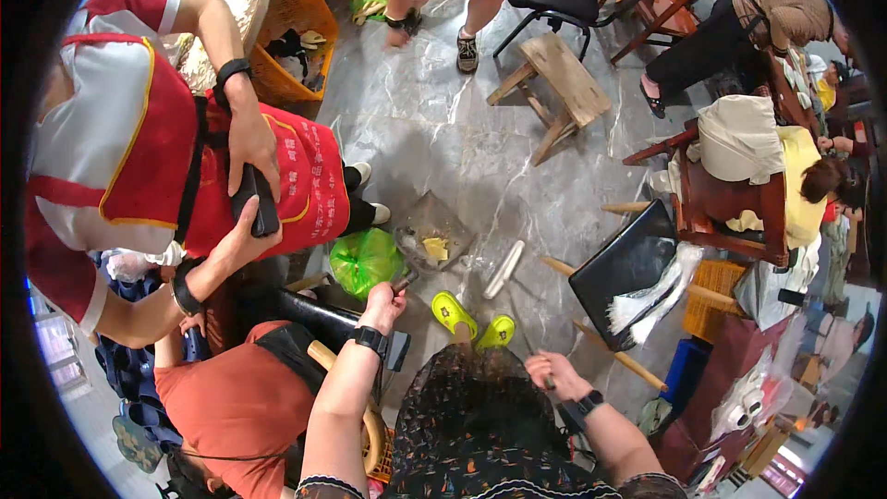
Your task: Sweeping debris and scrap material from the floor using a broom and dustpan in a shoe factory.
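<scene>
My left hand (pixel 381 307) is closed around the dark handle of a dustpan. The grey dustpan (pixel 414 242) rests on the floor ahead of it, with a yellow scrap (pixel 436 248) and small crumbs inside. Lower right, my right hand (pixel 559 374) grips the thin handle of a broom. Its pale, slightly blurred head (pixel 504 270) lies on the floor right of the dustpan. My feet in yellow-green clogs (pixel 453 312) stand just behind both tools. A knotted green plastic bag (pixel 366 263) touches the floor left of the dustpan.
A person in a red apron (pixel 268 185) holds a phone at left; another in an orange shirt (pixel 236 388) bends below. A black-seated chair (pixel 628 268) stands at right, a wooden stool (pixel 565 83) farther off. Orange crates (pixel 309 14) and a person's legs are at the far side.
</scene>
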`<action>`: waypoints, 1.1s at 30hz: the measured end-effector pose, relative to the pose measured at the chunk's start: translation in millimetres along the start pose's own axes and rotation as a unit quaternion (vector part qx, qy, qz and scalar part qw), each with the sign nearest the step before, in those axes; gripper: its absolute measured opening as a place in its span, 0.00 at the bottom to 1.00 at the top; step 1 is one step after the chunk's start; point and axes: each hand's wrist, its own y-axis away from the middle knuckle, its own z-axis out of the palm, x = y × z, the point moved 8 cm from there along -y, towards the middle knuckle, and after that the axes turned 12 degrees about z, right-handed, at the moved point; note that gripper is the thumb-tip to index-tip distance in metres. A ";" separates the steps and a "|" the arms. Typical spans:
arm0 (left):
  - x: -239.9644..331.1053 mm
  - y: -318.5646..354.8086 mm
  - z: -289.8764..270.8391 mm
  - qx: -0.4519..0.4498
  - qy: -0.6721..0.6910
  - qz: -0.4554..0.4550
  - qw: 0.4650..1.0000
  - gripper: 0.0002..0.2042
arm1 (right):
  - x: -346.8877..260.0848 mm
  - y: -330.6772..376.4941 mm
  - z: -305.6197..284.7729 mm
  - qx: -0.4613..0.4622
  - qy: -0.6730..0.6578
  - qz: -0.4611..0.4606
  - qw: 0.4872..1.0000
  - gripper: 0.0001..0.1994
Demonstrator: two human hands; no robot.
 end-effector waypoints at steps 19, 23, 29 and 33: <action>-22.4 88.7 28.5 0.090 0.052 -0.003 0.995 0.07 | -117.8 10.5 208.6 0.228 0.477 -0.197 0.826 0.11; -46.5 134.8 41.6 0.115 0.084 -0.007 0.990 0.07 | -135.4 23.6 253.8 0.229 0.559 -0.158 0.781 0.19; -97.0 160.0 41.9 0.176 0.187 -0.028 0.966 0.05 | -119.3 33.6 339.0 0.308 0.701 -0.191 0.614 0.22; -140.1 122.0 47.7 0.166 0.218 -0.040 0.961 0.07 | -111.4 26.6 399.5 0.382 0.841 -0.281 0.259 0.21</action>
